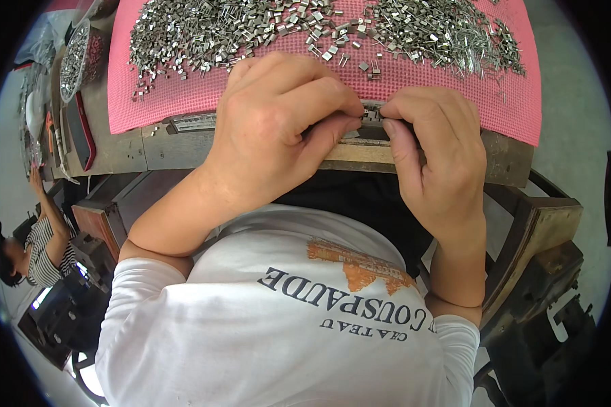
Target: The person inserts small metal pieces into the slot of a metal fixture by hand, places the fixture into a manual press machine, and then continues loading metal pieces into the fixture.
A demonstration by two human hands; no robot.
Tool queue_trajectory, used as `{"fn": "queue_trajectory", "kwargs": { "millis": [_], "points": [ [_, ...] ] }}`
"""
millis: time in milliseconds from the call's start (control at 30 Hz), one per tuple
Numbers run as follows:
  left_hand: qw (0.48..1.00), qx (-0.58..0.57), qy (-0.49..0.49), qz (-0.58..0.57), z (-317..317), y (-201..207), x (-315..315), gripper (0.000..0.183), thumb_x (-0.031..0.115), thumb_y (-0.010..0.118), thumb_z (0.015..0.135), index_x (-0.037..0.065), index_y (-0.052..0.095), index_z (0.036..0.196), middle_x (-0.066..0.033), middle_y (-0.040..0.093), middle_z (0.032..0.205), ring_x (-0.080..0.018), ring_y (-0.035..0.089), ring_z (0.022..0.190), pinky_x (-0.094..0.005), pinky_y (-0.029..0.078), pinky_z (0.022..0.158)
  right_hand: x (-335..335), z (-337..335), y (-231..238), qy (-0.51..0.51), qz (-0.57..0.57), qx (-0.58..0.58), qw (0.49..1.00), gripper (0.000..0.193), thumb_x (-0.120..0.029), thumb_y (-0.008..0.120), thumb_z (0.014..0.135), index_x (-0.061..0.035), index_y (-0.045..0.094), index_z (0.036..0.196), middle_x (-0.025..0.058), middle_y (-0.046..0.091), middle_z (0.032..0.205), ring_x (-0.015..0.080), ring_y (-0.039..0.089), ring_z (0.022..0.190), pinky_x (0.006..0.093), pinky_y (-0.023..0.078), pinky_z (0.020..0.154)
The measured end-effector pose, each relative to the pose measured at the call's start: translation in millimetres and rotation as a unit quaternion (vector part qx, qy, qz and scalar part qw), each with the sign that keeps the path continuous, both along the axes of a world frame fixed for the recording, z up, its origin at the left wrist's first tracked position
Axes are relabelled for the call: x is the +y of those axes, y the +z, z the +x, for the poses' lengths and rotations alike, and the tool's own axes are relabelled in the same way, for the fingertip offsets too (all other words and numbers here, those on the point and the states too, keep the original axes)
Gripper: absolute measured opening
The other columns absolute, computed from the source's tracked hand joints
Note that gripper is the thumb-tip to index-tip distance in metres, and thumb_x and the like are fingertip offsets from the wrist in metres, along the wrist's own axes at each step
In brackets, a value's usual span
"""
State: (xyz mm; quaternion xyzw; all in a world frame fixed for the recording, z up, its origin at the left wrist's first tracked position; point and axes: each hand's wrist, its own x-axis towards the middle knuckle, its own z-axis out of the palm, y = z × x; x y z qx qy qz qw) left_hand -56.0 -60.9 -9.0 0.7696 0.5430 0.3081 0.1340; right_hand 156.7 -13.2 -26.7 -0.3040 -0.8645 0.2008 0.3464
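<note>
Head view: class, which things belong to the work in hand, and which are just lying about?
Likely in use:
- left hand and right hand
- small metal parts
- pink mat
- metal strip at the mat's near edge

Apparently lying about:
- flat red-edged object
- clear plastic

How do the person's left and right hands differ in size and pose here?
Size: the left hand looks larger in the picture than the right hand.
Direction: the left hand's fingertips point rightward; the right hand's point leftward.
Thumbs: the left thumb slants to the right, while the right thumb stands more upright.
Shared: both are bare, with curled fingers.
</note>
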Motion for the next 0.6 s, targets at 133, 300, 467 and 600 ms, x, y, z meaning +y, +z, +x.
{"fn": "queue_trajectory", "kwargs": {
  "millis": [133,300,467,600],
  "points": [
    [0.998,0.043,-0.023,0.05,-1,0,-3,0.028,0.007,0.086,0.069,0.011,0.078,0.095,-0.0022,0.072,0.09,-0.0212,0.068,0.085,-0.0344,0.047,0.079,-1,-6,-1,-0.015,0.022,-0.014,1.0,0.025,0.0,0.075,0.074,-0.0066,0.066,0.097,0.0063,0.065,0.094,0.028,0.063,0.088,0.0407,0.044,0.078],
    [0.997,0.024,-0.021,0.065,-6,-6,-4,0.027,0.006,0.086,0.068,0.01,0.08,0.094,-0.0021,0.074,0.092,-0.02,0.068,0.086,-0.0336,0.047,0.08,-3,-13,9,-0.012,0.003,-0.047,0.999,0.019,0.004,0.072,0.082,-0.0032,0.065,0.098,0.0095,0.068,0.095,0.031,0.065,0.088,0.0407,0.047,0.08],
    [0.999,-0.004,0.002,0.053,-7,-11,-6,0.025,0.005,0.088,0.069,0.009,0.08,0.092,-0.0031,0.075,0.091,-0.0202,0.069,0.083,-0.033,0.048,0.081,-4,-20,6,-0.004,0.023,-0.081,0.996,0.021,0.005,0.07,0.08,-0.0035,0.062,0.098,0.0097,0.065,0.096,0.0315,0.062,0.089,0.0421,0.046,0.078],
    [0.999,-0.038,0.025,0.014,-8,-10,-7,0.026,0.003,0.089,0.07,0.006,0.078,0.094,-0.0034,0.075,0.092,-0.0195,0.07,0.083,-0.032,0.049,0.081,-2,-29,11,-0.002,0.033,-0.123,0.992,0.024,0.003,0.07,0.078,-0.0037,0.06,0.098,0.0103,0.062,0.096,0.032,0.061,0.09,0.0437,0.045,0.079]
  ]
}}
